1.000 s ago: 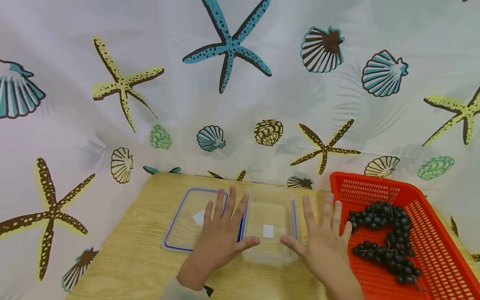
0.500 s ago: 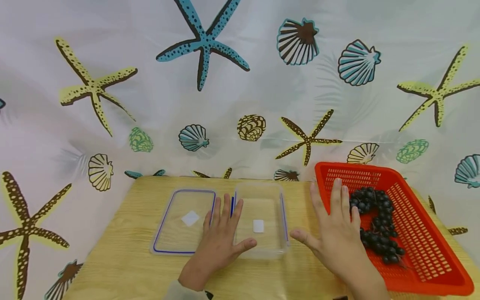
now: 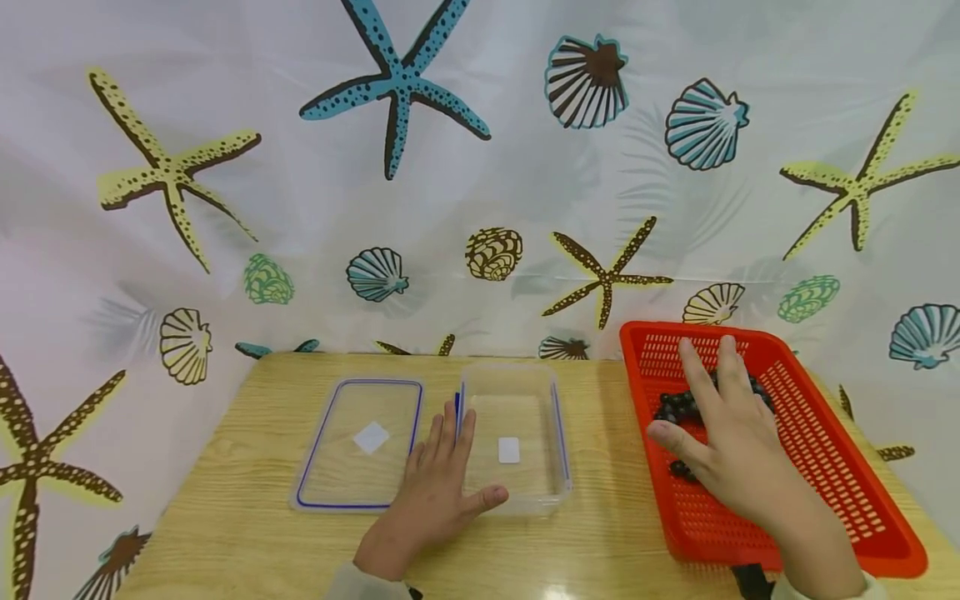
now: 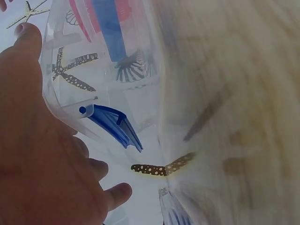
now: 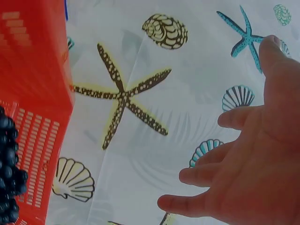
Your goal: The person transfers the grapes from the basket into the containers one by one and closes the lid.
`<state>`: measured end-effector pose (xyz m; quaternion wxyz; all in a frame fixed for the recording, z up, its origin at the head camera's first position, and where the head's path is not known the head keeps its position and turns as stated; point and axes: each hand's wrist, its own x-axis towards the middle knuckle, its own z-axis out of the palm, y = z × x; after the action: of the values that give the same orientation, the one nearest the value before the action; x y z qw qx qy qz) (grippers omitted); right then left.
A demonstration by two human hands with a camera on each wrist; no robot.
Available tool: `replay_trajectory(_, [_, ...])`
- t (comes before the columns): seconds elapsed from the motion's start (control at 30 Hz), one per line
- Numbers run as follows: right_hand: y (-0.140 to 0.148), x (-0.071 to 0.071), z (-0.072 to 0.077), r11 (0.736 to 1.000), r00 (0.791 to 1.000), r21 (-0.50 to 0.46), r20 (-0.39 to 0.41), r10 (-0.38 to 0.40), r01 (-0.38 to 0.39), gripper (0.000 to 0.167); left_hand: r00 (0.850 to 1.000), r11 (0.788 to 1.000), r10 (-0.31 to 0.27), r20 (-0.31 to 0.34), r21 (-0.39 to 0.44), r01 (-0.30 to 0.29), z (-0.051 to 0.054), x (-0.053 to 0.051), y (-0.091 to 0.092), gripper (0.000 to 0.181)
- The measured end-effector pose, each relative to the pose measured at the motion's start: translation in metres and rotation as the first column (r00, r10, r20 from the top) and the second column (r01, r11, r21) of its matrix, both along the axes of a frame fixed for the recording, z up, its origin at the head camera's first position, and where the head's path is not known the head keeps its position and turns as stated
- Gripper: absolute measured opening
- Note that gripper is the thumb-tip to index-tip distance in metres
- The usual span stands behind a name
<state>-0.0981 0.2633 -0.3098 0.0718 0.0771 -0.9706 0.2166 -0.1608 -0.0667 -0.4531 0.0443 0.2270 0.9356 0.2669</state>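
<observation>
My left hand hovers with straight fingers beside the left wall of a clear plastic container in the head view, holding nothing. In the left wrist view that container's blue clip shows near the fingers. To its left lies a clear lid with a blue seal. My right hand, fingers spread, is over a red perforated basket that holds dark grapes. In the head view it hides part of the bunch. The right wrist view shows the grapes apart from the fingers.
A wooden table carries the container, lid and basket. A white curtain printed with starfish and shells hangs behind it. White labels sit on the lid and in the container.
My right hand has moved right, from beside the container to over the basket. The left hand stays near the container's left side. The head view has shifted to the right.
</observation>
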Motion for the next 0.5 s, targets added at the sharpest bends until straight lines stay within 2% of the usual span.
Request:
replay_trajectory(0.1, [0.013,-0.007,0.004,1.000,0.999,-0.010,-0.040,0.001,-0.002,0.095,1.000,1.000,0.007,-0.014,0.003,-0.007,-0.001,-0.002,0.001,0.102])
replay_trajectory(0.23, [0.029,-0.017,0.008,1.000,0.999,0.002,-0.051,-0.016,0.016,0.094,1.000,1.000,0.015,-0.026,0.011,-0.015,0.000,-0.003,0.001,0.100])
replay_trajectory(0.5, [0.053,-0.045,0.011,0.996,0.998,0.062,0.008,-0.063,0.063,0.095,1.000,0.998,0.020,0.003,0.054,-0.020,-0.002,-0.002,0.003,0.101])
